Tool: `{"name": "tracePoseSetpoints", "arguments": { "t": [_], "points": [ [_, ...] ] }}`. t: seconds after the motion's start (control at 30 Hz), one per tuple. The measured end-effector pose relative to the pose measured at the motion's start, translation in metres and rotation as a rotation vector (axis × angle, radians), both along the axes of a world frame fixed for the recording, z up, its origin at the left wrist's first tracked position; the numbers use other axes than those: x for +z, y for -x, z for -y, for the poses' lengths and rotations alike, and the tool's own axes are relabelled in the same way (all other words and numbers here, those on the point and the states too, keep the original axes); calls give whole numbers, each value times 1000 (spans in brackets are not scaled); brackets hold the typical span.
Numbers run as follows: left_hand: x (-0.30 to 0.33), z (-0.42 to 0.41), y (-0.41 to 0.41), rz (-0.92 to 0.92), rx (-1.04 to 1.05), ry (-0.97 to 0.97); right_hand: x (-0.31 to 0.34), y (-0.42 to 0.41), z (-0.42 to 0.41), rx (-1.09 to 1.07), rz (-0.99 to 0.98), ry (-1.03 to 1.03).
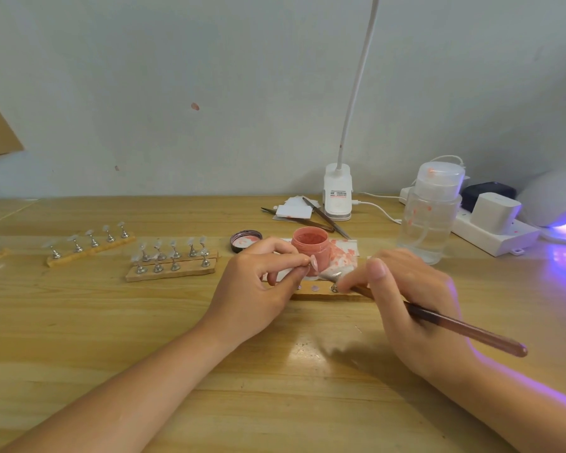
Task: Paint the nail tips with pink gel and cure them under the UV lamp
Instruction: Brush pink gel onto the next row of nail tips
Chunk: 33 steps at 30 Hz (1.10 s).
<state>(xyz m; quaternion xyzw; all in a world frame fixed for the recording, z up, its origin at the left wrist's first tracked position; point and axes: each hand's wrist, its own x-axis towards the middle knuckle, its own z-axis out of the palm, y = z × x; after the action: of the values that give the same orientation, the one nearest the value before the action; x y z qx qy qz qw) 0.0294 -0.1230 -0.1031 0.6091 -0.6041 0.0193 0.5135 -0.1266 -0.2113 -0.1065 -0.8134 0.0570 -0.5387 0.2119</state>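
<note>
The label on the lamp base [338, 193] is too blurred to read.

light wood tabletop [275, 403] is carrying: three wooden strips of nail-tip stands [172, 259] sitting at left and centre-left, open pink gel jar [310, 245] standing on stained paper [342, 251], its lid [245, 240] lying just beside it. tweezers [321, 220] and paper scraps are lying by the clip lamp base [338, 194]. clear pump bottle [430, 217], power strip [494, 232] and glowing uv lamp [562, 207] are sitting at right.
</note>
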Motion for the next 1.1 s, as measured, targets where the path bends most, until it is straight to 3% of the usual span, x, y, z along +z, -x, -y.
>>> {"name": "tracePoseSetpoints", "arguments": {
  "t": [1.1],
  "points": [
    [-2, 3, -3, -12, -69, 28, 3, -1, -4, 1, -25, -129]
  ]
}}
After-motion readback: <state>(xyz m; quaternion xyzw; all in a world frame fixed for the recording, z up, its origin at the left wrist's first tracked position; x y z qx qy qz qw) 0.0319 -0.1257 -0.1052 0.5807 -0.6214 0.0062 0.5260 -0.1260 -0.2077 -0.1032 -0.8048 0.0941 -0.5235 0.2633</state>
